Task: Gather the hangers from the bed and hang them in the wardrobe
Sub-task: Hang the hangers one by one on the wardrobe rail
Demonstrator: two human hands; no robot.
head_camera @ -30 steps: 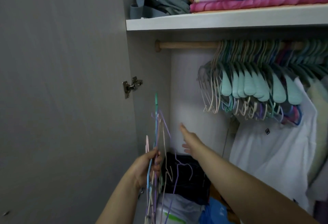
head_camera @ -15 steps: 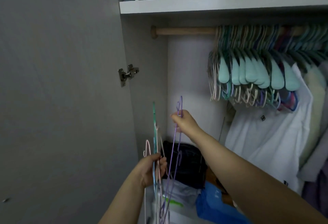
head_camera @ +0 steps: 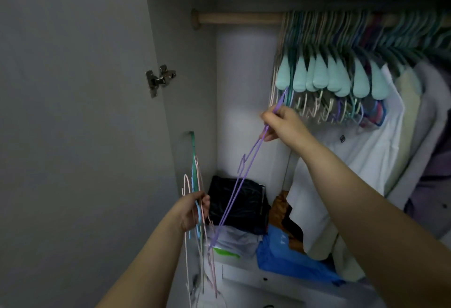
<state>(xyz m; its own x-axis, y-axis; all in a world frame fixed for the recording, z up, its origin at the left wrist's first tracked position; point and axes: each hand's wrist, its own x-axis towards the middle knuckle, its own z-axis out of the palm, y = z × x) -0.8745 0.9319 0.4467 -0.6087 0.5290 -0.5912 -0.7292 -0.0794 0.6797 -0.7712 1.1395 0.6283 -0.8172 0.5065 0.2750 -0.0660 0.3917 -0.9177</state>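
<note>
My right hand [head_camera: 284, 123] grips a thin purple hanger [head_camera: 246, 163] near its hook end, lifted toward the teal hangers [head_camera: 329, 75] on the wooden rod [head_camera: 239, 18]. The purple hanger slants down-left from that hand. Lower left, my left hand [head_camera: 192, 210] is closed around a bunch of thin pink, blue and green hangers [head_camera: 195, 180], held upright beside the open wardrobe door [head_camera: 73, 136]. The bare left stretch of the rod is free of hangers.
A white shirt [head_camera: 361, 156] and other clothes hang at the right. On the wardrobe floor sit a black folded pile [head_camera: 236, 200], a blue bag [head_camera: 288, 256] and a white drawer unit [head_camera: 256, 276]. A metal hinge [head_camera: 159, 79] sticks out of the door.
My right hand has pulled the purple hanger out of the bunch and carried it up and to the right, toward the hung hangers. The view has tilted downward.
</note>
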